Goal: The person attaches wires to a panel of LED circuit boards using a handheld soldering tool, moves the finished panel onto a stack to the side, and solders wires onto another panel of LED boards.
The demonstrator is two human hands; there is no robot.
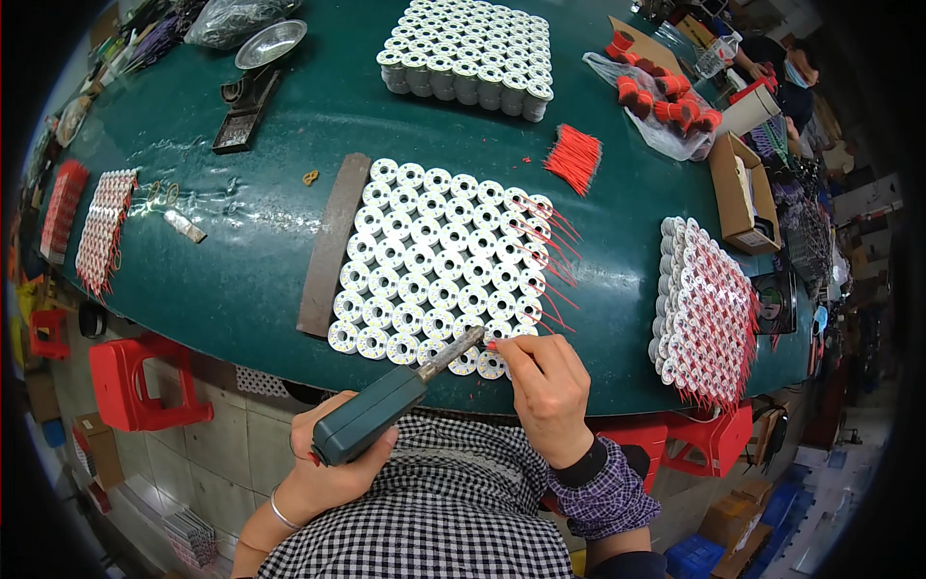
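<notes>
My left hand (pixel 338 473) is wrapped round a dark green soldering gun (pixel 371 417). Its metal tip (pixel 468 342) reaches to the front rows of a block of white round LED boards (pixel 424 259). Close to that tip, my right hand (pixel 552 396) pinches a short red wire (pixel 491 344) over a board near the block's front right corner. Whether tip and wire touch is too small to tell. Several red wires (pixel 552 232) stick out from boards along the right edge. A flat brown bar (pixel 333 246) lies against the block's left side.
Behind are another block of white boards (pixel 468 58), a bundle of red wires (pixel 573 159) and a plastic bag of wire bundles (pixel 666 111). Wired blocks stand right (pixel 704 314) and left (pixel 104 227). Red stools (pixel 149 386) flank the green table (pixel 231 280). Another person (pixel 786 82) works at back right.
</notes>
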